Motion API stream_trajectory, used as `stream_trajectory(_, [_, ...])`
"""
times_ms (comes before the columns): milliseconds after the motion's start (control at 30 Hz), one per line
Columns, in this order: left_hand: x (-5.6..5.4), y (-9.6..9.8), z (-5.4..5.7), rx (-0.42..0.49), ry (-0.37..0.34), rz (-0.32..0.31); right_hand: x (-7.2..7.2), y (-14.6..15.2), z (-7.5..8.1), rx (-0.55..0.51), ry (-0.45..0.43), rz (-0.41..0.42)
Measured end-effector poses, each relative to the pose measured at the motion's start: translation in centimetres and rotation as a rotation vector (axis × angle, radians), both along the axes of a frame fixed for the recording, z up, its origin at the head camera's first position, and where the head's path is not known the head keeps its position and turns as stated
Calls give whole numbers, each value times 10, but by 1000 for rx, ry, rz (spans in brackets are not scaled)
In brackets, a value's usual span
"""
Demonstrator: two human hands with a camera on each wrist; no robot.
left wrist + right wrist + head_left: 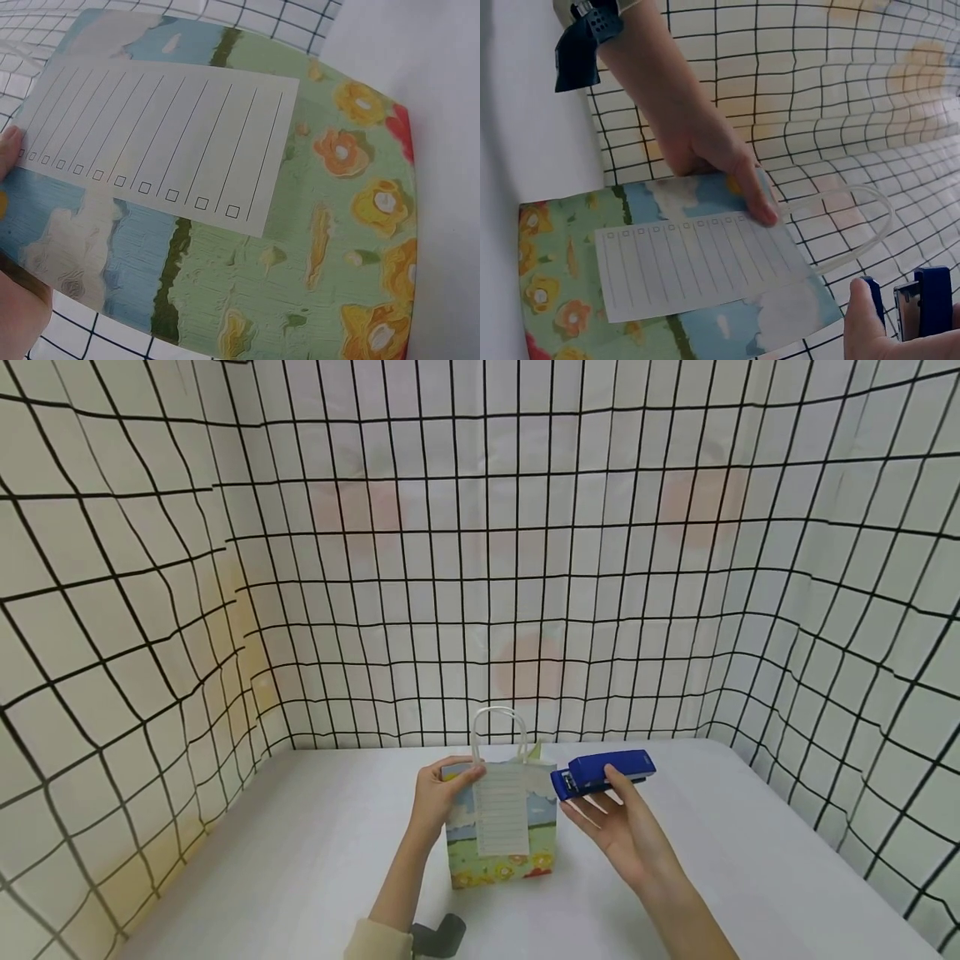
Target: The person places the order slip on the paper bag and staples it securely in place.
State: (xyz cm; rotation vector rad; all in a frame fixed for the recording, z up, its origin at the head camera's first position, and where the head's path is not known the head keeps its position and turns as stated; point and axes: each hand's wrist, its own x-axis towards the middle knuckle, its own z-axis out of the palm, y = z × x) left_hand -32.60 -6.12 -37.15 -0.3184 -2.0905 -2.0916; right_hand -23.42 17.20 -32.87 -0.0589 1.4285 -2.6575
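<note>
A paper gift bag [465, 870] printed with sky, grass and flowers stands upright on the table, its white handle [890, 217] raised. Against its front lies a white checklist sheet [502, 814], with ruled lines and small boxes. My left hand [435, 797] pinches the sheet to the bag at the top left, thumb in front and fingers behind the bag's edge. To the right of the bag, my right hand [626, 831] holds a blue stapler [611, 766] between thumb and fingers. The stapler's front end points toward the bag, apart from the sheet.
The white tabletop [315, 843] spreads around the bag. Black grid netting [483, 582] over pale cloth rises at the back and both sides. A dark wrist device [441, 935] sits by the left sleeve [371, 939]. A yellow-green tip [535, 751] pokes above the bag.
</note>
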Motion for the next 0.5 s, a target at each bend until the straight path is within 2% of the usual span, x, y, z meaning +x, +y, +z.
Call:
stream_trajectory(100, [2,0,1,-1,-10,4,-3,0,4,-24,26,31])
stream_trajectory(267, [4,1,2,1,-24,3,-8,1,8,-51,20,44])
stream_trajectory(500, [3,0,2,1,-11,-4,-17,0,17,-34,21,50])
